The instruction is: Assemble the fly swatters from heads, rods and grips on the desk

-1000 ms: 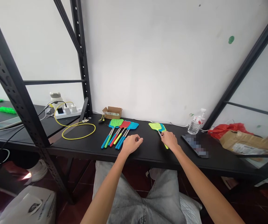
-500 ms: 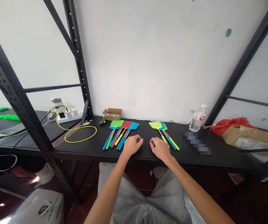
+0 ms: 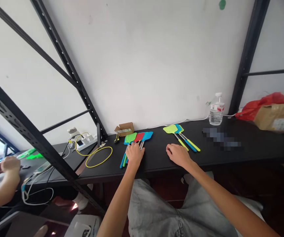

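My left hand point(image 3: 134, 154) lies over the handles of the left group of fly swatters, fingers stretched and apart, and it hides part of them. That group has a green swatter head point(image 3: 131, 137), a red one point(image 3: 139, 137) and a blue one point(image 3: 147, 135), with more blue underneath. On the black tabletop rests my right hand point(image 3: 178, 154), loosely curled with a gap at the thumb and nothing in it. Beside it are three other fly swatters: a yellow-green head point(image 3: 170, 128) on top, a blue handle point(image 3: 190, 145) and yellow-green handles.
Behind the left group sits a small open cardboard box point(image 3: 124, 129). A yellow cable point(image 3: 111, 158) loops near the rack post. Toward the right are a water bottle point(image 3: 216, 110), a blurred item point(image 3: 222, 138) and a parcel point(image 3: 277, 117). Another person's hand point(image 3: 10, 164) is at far left.
My left hand has moved left onto the handles of the left swatters, its fingers spreading. My right hand stays near the right group. The view has tilted and turned, bringing another person's arms into view.
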A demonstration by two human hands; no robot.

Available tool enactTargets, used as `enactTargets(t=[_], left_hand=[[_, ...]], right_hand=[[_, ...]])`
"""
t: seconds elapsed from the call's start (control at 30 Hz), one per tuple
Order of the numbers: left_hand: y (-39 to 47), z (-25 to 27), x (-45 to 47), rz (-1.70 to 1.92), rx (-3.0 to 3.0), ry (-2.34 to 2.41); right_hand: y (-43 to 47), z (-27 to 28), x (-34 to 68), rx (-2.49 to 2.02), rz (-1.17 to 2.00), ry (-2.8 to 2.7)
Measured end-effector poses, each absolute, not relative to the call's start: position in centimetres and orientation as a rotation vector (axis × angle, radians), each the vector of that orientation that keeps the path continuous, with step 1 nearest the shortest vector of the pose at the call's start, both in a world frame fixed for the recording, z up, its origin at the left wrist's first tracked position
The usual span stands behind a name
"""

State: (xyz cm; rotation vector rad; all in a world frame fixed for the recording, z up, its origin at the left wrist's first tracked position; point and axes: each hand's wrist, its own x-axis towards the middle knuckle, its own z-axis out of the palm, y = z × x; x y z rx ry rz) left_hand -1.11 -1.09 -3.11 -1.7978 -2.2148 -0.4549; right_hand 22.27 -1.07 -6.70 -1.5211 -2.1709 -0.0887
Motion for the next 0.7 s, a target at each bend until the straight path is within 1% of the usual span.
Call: enactTargets(t=[0.23, 0.5, 0.6, 0.7], left_hand=[[-0.6, -3.2, -1.6, -0.301, -1.829, -2.203], [-1.1, -2.2, -1.2, -0.326, -1.756, -2.207], [-1.8, -2.1, 0.2, -0.408, -1.782, -2.165], [-2.8, -2.9, 2.4, -0.515, -1.914, -2.082]], right_hand=[[-1.0, -6.7, 22.3, -1.499, -0.045, -2.157], [-0.9, -6.7, 22.4, -1.463, -0.005, -2.128], [-0.7, -6.8, 22.6, -1.41, 0.085, -2.076], [-0.2, -6.9, 23.1, -1.323, 0.282, -1.949]])
